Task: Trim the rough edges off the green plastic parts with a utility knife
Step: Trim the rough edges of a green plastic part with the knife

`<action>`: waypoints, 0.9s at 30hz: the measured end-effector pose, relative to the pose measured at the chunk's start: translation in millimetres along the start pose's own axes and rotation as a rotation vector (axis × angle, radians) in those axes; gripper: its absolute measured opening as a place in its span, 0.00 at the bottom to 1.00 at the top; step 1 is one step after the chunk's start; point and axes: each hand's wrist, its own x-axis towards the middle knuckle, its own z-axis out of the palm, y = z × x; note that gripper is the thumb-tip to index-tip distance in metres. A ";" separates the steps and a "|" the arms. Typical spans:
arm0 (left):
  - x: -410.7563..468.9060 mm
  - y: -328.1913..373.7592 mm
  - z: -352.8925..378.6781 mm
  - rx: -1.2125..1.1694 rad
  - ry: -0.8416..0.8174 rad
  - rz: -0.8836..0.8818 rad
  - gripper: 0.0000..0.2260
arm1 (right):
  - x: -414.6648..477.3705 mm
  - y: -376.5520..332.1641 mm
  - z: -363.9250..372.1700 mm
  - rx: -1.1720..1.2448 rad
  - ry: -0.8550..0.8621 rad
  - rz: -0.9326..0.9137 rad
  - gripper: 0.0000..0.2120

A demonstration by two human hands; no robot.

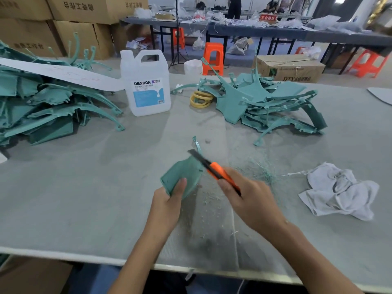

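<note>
My left hand (169,200) grips the near end of a green plastic part (184,175), thumb on top, and holds it above the table (84,187). A thin curved arm of the part points away from me. My right hand (246,194) grips an orange utility knife (218,172). The knife's dark blade lies against the part's right edge. Green shavings (261,168) lie scattered on the table under and to the right of the hands.
A large pile of green parts (46,107) fills the left side, a smaller pile (271,102) the back right. Between them stand a white DEXCON jug (146,83) and yellow tape rolls (200,99). A crumpled white rag (337,192) lies at right.
</note>
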 end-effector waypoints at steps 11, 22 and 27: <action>-3.4 -5.4 -6.7 0.076 -0.032 0.064 0.11 | -24.4 22.7 14.3 0.334 0.035 0.145 0.12; -9.9 -0.9 -26.3 -0.098 0.069 -0.022 0.07 | -52.1 33.8 25.0 0.709 0.138 0.364 0.19; -29.3 0.2 -10.3 -0.345 -0.083 -0.069 0.22 | -30.1 13.8 16.2 1.041 0.185 0.437 0.23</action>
